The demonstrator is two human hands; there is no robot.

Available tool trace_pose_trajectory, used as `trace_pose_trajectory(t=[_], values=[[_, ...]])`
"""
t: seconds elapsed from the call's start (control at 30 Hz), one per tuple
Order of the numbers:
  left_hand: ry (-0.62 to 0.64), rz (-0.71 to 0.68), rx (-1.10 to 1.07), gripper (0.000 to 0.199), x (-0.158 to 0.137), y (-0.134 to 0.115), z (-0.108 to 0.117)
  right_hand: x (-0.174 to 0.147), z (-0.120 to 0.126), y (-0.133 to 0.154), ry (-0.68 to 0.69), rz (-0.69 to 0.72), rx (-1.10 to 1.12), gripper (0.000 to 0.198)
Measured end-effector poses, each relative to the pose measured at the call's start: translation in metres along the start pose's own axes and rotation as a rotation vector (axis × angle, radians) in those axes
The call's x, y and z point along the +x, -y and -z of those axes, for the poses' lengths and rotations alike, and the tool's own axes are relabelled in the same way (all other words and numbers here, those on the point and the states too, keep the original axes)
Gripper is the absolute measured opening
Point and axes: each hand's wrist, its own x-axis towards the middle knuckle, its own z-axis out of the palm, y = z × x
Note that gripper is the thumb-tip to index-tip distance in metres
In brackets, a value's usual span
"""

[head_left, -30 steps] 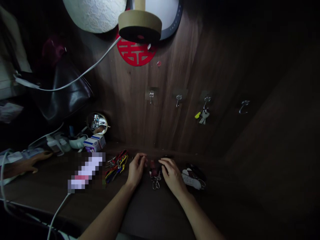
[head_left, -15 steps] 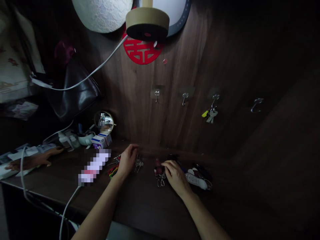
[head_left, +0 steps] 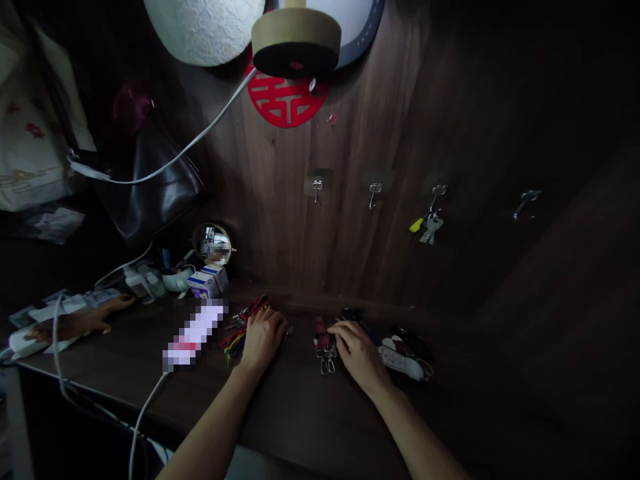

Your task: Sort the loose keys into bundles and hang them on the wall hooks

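My left hand (head_left: 264, 337) lies curled over a bunch of keys (head_left: 287, 332) on the dark wooden tabletop; only a bit of metal shows past its fingers. Beside it on the left are keys with red, yellow and green straps (head_left: 234, 343). My right hand (head_left: 359, 352) has bent fingers, their tips at the edge of a dark red key case (head_left: 323, 339) with metal clips at its front. To the right of that hand sits a white remote-like fob (head_left: 400, 362) among dark key items. What lies under both palms is hidden.
Metal hooks (head_left: 375, 195) are fixed to the wooden wall; one carries keys with a yellow tag (head_left: 430, 227). A lamp base (head_left: 296, 43) juts out above, its white cable (head_left: 200, 137) crossing left. At the left are small boxes (head_left: 207, 282), a round mirror (head_left: 214, 245) and bottles (head_left: 137, 281).
My left hand has come down and slightly right, covering the keys that showed beside it and uncovering more red straps behind. The right hand stays by the key case. The view has shifted slightly.
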Motion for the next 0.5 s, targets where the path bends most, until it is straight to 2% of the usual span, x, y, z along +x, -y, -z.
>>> trace_pose_trajectory(t=[0.17, 0.3, 0.5], values=[[-0.069, 0.026, -0.305, 0.024, 0.009, -0.01, 0.003, 0.003, 0.001, 0.003, -0.025, 0.006, 0.04, 0.029], [-0.03, 0.138, -0.574, 0.024, 0.02, -0.02, 0.002, 0.005, 0.002, 0.009, -0.075, -0.028, 0.105, 0.025], [0.029, 0.189, -0.907, 0.027, 0.033, -0.04, -0.011, 0.007, 0.005, 0.017, -0.061, -0.158, 0.213, 0.023]])
